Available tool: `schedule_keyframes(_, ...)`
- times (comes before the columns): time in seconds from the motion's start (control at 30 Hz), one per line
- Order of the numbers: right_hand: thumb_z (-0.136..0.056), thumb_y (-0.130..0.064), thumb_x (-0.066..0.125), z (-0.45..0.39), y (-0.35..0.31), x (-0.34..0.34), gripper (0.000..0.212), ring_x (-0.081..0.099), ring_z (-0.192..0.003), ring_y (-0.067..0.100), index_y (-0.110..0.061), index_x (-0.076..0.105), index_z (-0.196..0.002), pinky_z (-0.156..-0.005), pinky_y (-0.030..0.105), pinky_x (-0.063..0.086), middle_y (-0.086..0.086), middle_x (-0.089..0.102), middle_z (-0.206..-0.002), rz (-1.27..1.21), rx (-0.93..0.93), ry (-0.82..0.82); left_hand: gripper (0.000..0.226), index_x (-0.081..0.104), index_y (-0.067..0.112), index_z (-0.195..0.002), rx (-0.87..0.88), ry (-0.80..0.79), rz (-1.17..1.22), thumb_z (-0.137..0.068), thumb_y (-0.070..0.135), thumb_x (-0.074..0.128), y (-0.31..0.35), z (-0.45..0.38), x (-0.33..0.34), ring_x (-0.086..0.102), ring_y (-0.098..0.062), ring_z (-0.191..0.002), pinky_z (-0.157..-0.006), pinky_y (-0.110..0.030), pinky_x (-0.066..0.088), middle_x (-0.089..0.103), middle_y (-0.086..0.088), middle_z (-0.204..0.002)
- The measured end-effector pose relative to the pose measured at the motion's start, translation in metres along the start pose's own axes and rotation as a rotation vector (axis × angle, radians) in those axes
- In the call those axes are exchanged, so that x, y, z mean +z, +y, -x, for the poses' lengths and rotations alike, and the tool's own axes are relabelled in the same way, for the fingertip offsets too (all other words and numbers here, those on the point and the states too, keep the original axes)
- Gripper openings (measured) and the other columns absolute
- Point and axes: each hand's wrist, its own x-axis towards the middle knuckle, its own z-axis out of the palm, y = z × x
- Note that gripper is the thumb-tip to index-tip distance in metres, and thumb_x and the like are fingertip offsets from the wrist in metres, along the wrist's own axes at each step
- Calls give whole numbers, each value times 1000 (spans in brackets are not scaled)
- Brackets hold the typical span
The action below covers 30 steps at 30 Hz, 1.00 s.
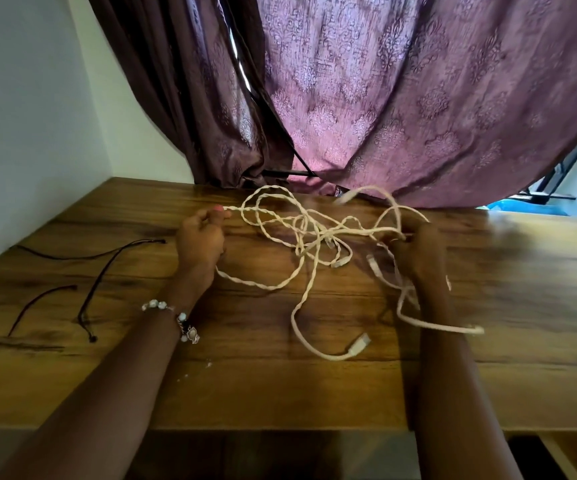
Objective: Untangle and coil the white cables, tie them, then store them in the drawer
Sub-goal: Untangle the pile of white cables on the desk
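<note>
A tangle of white braided cables lies on the wooden table, knotted in the middle with loops spreading outward. My left hand pinches a twisted strand at the tangle's left side. My right hand grips several strands at the right side, lifting them slightly. A loose end with a white plug rests near the front. Another plug sticks up, blurred, by the curtain. No drawer shows clearly.
Three thin dark cords lie on the table's left part. A purple patterned curtain hangs over the table's back edge. A white wall borders the left. Below the front edge, at the lower right, is a dark opening.
</note>
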Motion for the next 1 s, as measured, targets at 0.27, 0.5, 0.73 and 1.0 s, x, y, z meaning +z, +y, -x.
schedule_keyframes(0.27,-72,-12,75,30,-58,-5,60,44,-130,35,-5,54,-128,-110,43,36,15,54,-134,-998,-346,-211,24,60,8,-117,-118,-7,53,-95,12,51,-3,2,3,56,-16,-63,-56,-31,49,61,-4,-76)
schedule_keyframes(0.5,-81,2,59,15,-58,68,22,66,-94,25,-5,71,-99,-85,25,48,10,71,-101,225,-682,-114,27,63,4,-107,885,157,-950,-80,7,63,-11,17,12,54,-37,-99,-76,-44,46,56,-20,-112)
schedule_keyframes(0.73,-75,-21,79,18,-52,52,23,65,-94,16,-15,73,-96,-88,35,51,0,72,-97,213,-244,-351,46,72,15,-105,915,-379,-1086,-84,39,39,-21,10,28,59,-30,-102,-88,-43,45,67,-7,-110)
schedule_keyframes(1.0,-80,-17,75,26,-55,40,10,61,-101,3,-20,77,-89,-89,19,46,-7,69,-107,107,-420,-651,56,47,54,-128,556,-408,-1077,-79,74,27,-28,16,31,41,-28,-123,-101,-59,30,46,3,-129)
